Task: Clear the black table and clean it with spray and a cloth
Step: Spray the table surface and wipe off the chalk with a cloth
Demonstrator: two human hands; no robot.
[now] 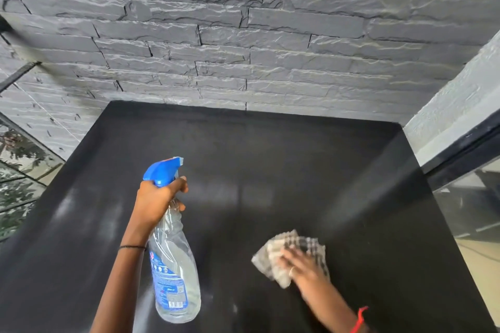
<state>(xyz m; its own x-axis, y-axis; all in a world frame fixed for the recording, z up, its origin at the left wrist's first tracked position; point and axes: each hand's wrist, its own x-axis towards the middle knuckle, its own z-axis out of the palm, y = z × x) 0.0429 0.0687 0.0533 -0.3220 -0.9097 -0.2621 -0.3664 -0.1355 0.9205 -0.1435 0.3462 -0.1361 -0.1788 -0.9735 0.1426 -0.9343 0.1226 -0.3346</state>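
The surface (pixel 270 154) holds only the cloth (pixel 307 246), so clearing looks done; hazy streaks suggest wiping is partway. Above its near left, the left hand (pixel 157 197) grips the bottle (pixel 173 273) by the neck, long axis tilted, base nearest, nozzle toward the surface's far edge. On its near right, the right hand (pixel 303 265) presses flat on the cloth.

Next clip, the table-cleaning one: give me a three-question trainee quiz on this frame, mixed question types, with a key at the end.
1. True or false: the spray bottle stands untouched on the black table.
2. The right hand rests on: A a sponge, B a checked cloth, C a paper towel.
3. Which hand grips the bottle below its blue trigger head?

Key: 1 false, a hand holds it; 2 B; 3 the left hand.
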